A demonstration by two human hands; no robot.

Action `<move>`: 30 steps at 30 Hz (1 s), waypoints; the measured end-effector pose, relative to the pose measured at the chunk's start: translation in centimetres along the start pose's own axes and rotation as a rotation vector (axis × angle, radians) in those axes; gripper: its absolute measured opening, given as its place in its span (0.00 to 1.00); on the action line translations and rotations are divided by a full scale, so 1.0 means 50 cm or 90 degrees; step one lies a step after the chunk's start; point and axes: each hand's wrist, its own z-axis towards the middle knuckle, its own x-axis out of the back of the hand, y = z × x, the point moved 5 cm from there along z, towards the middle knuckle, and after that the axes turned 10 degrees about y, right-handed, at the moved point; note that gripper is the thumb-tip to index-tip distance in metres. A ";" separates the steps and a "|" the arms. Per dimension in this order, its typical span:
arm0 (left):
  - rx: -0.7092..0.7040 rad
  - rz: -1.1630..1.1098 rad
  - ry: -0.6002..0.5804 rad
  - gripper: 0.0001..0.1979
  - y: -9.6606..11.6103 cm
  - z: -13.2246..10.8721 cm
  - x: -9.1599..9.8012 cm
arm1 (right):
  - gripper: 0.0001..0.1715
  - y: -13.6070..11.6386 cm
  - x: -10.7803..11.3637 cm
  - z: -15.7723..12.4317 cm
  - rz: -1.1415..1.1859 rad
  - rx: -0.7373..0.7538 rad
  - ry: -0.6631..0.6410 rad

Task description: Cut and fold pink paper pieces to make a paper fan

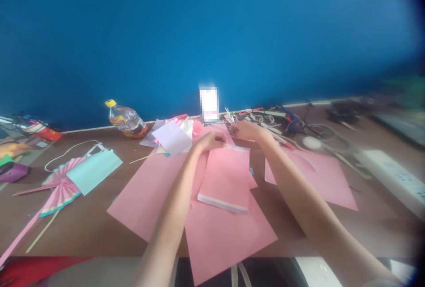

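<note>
A small pink sheet (226,176) with white strips along its near and far edges lies on top of larger pink sheets (219,229) on the brown table (89,216). My left hand (210,140) is closed, pinching the far edge of that small sheet. My right hand (244,129) reaches further back, fingers curled at the edge of a pile of tools and sticks (265,119); what it grips is too blurred to name.
A folded pink paper fan (59,187) and a pale blue sheet (93,170) lie at the left. A plastic bottle (128,121) lies on its side by the blue wall. A white power strip (392,176) and cables sit at the right. Another pink sheet (315,176) lies under my right forearm.
</note>
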 end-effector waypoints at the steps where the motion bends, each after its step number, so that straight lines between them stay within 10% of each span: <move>1: 0.002 -0.024 0.020 0.11 -0.003 0.000 0.005 | 0.14 -0.005 0.003 0.001 0.024 0.017 0.006; 17: -0.008 -0.201 0.117 0.23 0.003 -0.022 0.027 | 0.28 -0.018 -0.028 -0.001 0.302 0.093 -0.123; 30: 0.008 -0.252 0.131 0.21 -0.004 -0.024 0.030 | 0.24 0.022 0.010 0.000 0.211 0.046 -0.080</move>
